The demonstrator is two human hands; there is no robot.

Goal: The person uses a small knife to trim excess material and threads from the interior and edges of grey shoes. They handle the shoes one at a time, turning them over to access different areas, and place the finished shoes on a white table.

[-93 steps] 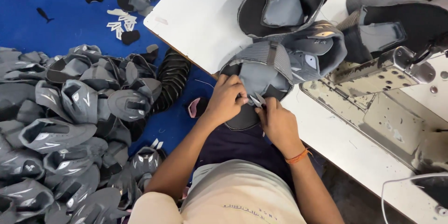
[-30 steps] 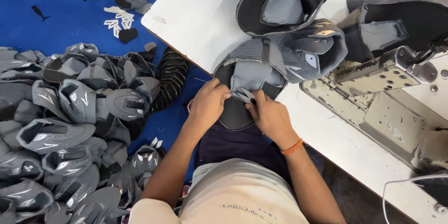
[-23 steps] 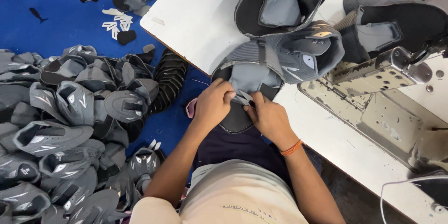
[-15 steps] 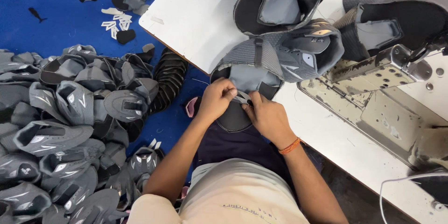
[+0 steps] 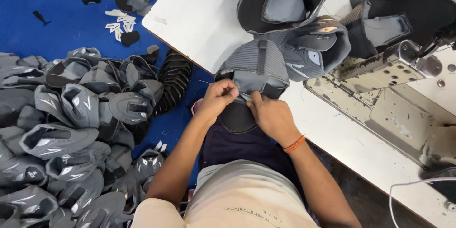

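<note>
Pinched between both hands, left hand and right hand, grey shoe upper sits at near table edge. Left floor heap large; sewn uppers few beside sewing machine.

No packages, labels, signs or screens are showing anywhere on the table or the floor.

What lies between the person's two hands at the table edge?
In the head view, the grey shoe upper: left hand and right hand pinch its lower edge between them.
</note>
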